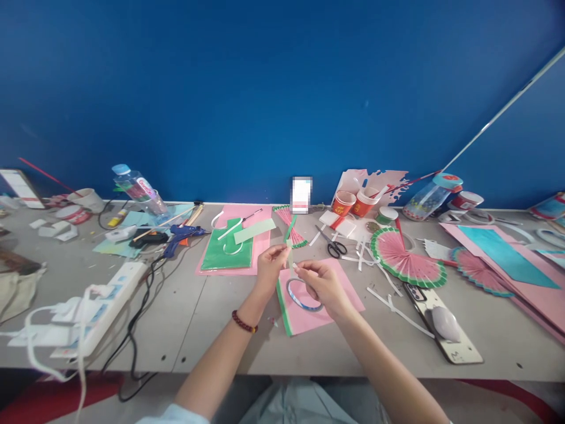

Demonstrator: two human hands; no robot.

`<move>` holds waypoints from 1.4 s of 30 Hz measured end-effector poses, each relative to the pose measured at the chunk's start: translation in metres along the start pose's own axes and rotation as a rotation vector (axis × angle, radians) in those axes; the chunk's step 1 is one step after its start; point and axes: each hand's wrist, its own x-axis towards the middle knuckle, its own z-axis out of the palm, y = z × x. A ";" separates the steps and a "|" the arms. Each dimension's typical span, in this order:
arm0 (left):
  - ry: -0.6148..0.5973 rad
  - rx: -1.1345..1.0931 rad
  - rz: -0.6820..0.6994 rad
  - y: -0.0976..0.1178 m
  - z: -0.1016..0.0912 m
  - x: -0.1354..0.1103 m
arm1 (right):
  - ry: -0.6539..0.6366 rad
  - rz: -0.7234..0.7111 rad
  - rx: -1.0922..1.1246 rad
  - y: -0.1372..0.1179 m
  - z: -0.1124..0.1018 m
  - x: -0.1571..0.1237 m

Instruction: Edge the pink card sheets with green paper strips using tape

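Note:
Above a pink paper sheet [339, 282] with a green left edge, my two hands are close together. My left hand [272, 266], a beaded bracelet on its wrist, pinches a short pale strip of tape [290, 254]. The fingertips of my right hand [321, 285] are pinched at the strip's lower part. Below them a roll of tape [303, 307], a thin ring with a blue-and-white inside, is partly covered by my right hand. I cannot tell whether the roll lies on the sheet or hangs from the strip.
Scissors [334, 246], white paper strips [362, 259] and a pink-green pleated fan [408, 259] are beyond my right hand. A phone [463, 348] carries a mouse [445, 324]. Left are green sheets [227, 253], a glue gun [176, 238] and a power strip [112, 303]. Red cups [343, 204] stand behind.

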 end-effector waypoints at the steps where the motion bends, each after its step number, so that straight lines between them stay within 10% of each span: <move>1: -0.028 -0.025 0.000 0.001 0.000 0.000 | 0.020 -0.013 -0.039 -0.001 0.000 0.000; 17: -0.020 -0.073 0.005 0.002 0.001 -0.004 | 0.017 -0.236 -0.391 -0.030 -0.009 0.032; 42: -0.021 0.016 0.209 -0.008 0.001 -0.006 | -0.095 -0.283 -0.353 -0.032 -0.005 0.060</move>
